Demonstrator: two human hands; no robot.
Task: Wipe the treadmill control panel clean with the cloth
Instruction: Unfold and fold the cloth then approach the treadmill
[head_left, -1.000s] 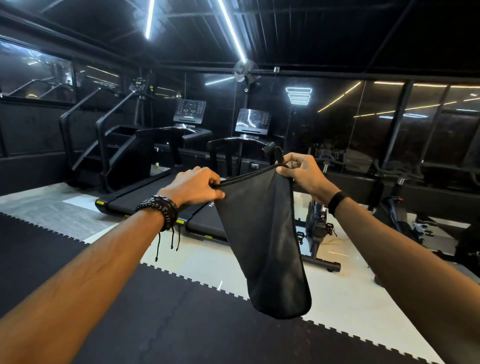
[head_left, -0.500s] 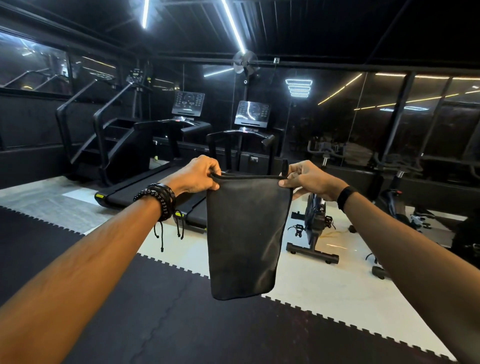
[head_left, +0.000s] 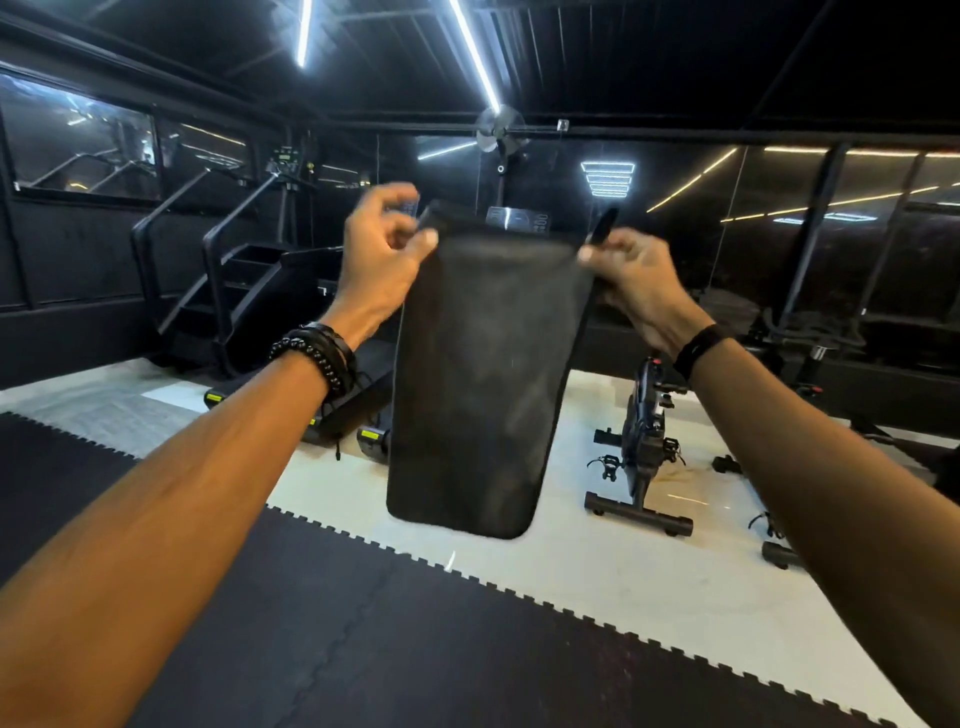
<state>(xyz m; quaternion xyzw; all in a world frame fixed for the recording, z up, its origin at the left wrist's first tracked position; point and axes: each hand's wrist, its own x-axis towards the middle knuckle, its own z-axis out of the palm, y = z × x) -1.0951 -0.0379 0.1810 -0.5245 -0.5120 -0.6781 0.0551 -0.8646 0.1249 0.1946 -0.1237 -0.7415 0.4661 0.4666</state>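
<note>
Raised since half a second back: cloth (head_left: 475, 374) and both hands now up level with the treadmill control panel (head_left: 519, 221), whose top strip just shows above the cloth's upper edge. Hanging flat, long axis vertical, lower hem free and clear of the floor. Left hand (head_left: 382, 265) pinching the top left corner between thumb and forefinger, other fingers loose and blurred; right hand (head_left: 631, 278) clenched on the top right corner, a dark flap sticking up past the knuckles. Panel straight ahead beyond the cloth and well apart from it, too far to touch from here; neither hand clearly nearer. Treadmill decks (head_left: 363, 395) lying between, foot ends toward the camera. Exercise bike (head_left: 641, 441) off to the right on the pale floor, stair machine (head_left: 228, 291) to the left. Foam mat (head_left: 311, 649) underfoot, open floor ahead for stepping closer.
</note>
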